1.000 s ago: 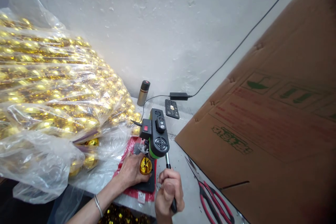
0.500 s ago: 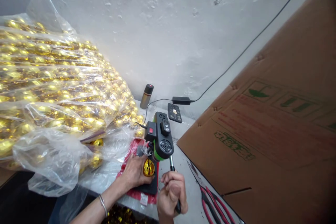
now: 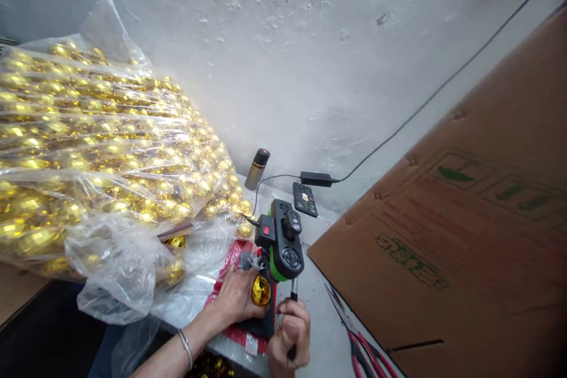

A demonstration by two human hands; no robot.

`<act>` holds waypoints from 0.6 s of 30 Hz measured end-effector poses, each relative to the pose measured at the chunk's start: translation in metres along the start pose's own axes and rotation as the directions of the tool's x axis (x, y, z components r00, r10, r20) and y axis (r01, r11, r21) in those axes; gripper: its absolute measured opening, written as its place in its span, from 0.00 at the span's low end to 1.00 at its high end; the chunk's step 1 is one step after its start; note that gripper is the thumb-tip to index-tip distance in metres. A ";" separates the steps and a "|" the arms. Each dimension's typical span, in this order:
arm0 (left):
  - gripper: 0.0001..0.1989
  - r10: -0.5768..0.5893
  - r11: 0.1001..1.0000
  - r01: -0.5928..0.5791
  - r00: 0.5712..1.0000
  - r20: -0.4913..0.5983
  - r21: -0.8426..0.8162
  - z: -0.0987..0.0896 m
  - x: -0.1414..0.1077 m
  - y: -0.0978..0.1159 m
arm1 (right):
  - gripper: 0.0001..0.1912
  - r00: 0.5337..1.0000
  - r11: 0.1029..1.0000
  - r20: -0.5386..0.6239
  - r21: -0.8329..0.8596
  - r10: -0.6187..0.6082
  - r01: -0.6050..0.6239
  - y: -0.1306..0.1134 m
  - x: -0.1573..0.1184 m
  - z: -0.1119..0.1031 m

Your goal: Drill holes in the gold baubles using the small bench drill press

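My left hand [image 3: 239,295], with a bangle at the wrist, is closed round a shiny gold faceted ball [image 3: 261,291]. The ball is held just below and left of the head of a small black and green bench machine [image 3: 287,242] with a red switch. My right hand [image 3: 290,333] wraps round the black grip of the machine's lever [image 3: 294,290]. Beneath the machine, its dark base rests on a red plastic sheet [image 3: 237,333]. What touches the ball on its far side is hidden by the machine and my fingers.
A big clear bag of gold balls [image 3: 110,147] fills the left. Behind the machine are a spray can [image 3: 257,169], a phone-like black slab [image 3: 305,199] and a power adapter [image 3: 317,179] with its cable. Red-handled shears [image 3: 354,336] lie beside a large cardboard box [image 3: 443,236] at the right.
The whole view has shifted, so everything sits slightly further right and lower. My left hand still holds the ball; my right hand on the lever has come slightly closer to the machine.
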State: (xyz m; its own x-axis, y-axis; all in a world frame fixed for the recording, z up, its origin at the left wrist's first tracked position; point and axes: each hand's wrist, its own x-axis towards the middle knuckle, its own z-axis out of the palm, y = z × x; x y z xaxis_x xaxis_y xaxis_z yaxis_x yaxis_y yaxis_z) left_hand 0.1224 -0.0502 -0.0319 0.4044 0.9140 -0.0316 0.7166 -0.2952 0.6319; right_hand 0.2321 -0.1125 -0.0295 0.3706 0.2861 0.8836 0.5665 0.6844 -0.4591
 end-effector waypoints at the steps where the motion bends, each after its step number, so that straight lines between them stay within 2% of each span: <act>1: 0.23 -0.004 1.000 0.004 1.000 -0.005 -0.002 0.001 0.000 0.000 | 0.22 1.000 1.000 0.012 -0.007 0.011 -0.011 -0.004 0.006 -0.001; 3: 0.24 -0.008 1.000 0.008 1.000 -0.011 -0.016 0.004 -0.001 -0.001 | 0.20 0.996 0.997 0.037 -0.025 0.078 -0.077 -0.016 0.025 -0.005; 6: 0.33 0.011 1.000 -0.011 1.000 -0.012 -0.025 0.009 -0.011 -0.009 | 0.18 0.956 0.962 0.115 -0.061 0.271 -0.266 -0.036 0.062 -0.009; 8: 0.42 0.062 0.998 -0.062 0.998 -0.009 -0.004 0.011 -0.024 -0.022 | 0.18 0.954 0.967 0.154 -0.055 0.256 -0.250 -0.045 0.080 -0.010; 10: 0.48 0.154 0.988 -0.154 0.988 0.007 0.012 0.007 -0.037 -0.037 | 0.18 0.962 0.976 0.166 -0.048 0.219 -0.214 -0.048 0.086 -0.009; 11: 0.47 0.200 0.980 -0.200 0.980 0.010 0.006 0.002 -0.042 -0.044 | 0.18 0.964 0.977 0.157 -0.051 0.214 -0.208 -0.048 0.084 -0.009; 13: 0.33 0.212 0.977 -0.212 0.976 -0.042 -0.009 -0.013 -0.042 -0.055 | 0.18 0.965 0.974 0.136 -0.064 0.225 -0.218 -0.046 0.077 -0.009; 14: 0.24 0.172 0.985 -0.173 0.982 -0.077 -0.004 -0.022 -0.036 -0.058 | 0.18 0.964 0.973 0.138 -0.067 0.229 -0.222 -0.044 0.072 -0.009; 15: 0.20 0.119 0.993 -0.119 0.986 -0.114 0.012 -0.031 -0.026 -0.060 | 0.18 0.963 0.974 0.148 -0.065 0.226 -0.219 -0.043 0.068 -0.010; 17: 0.19 -0.023 0.996 0.036 0.987 -0.157 0.085 -0.047 0.003 -0.059 | 0.17 0.964 0.978 0.167 -0.059 0.209 -0.202 -0.040 0.063 -0.011; 18: 0.18 -0.059 0.992 0.076 0.983 -0.175 0.096 -0.052 0.019 -0.058 | 0.16 0.965 0.980 0.169 -0.056 0.200 -0.193 -0.040 0.062 -0.011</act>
State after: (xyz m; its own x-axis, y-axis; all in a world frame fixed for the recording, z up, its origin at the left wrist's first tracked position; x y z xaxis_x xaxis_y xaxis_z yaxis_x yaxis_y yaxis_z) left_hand 0.0593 -0.0010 -0.0286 0.2558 0.9644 0.0675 0.7965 -0.2498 0.5505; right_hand 0.2410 -0.1295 0.0422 0.3463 0.5267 0.7763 0.5247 0.5772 -0.6257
